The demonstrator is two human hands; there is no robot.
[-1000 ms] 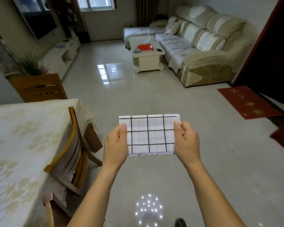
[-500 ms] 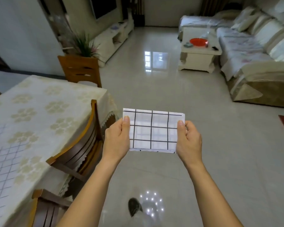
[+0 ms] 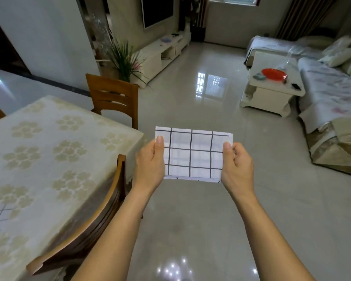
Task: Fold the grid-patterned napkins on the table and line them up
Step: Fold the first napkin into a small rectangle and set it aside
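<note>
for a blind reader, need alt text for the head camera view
Two bare hands hold a folded white napkin with a black grid above a glossy floor, left hand pinching its left edge, right hand its right. A table with a cream floral cloth and wooden chairs stand to the left.

One wide-angle camera is sitting on the person's head, looking forward and down across the floor (image 3: 190,102) of the room. The left hand (image 3: 150,163), right hand (image 3: 237,165) and napkin (image 3: 193,155) are showing close below it, at centre; the surface (image 3: 39,149) is lying at left.
</note>
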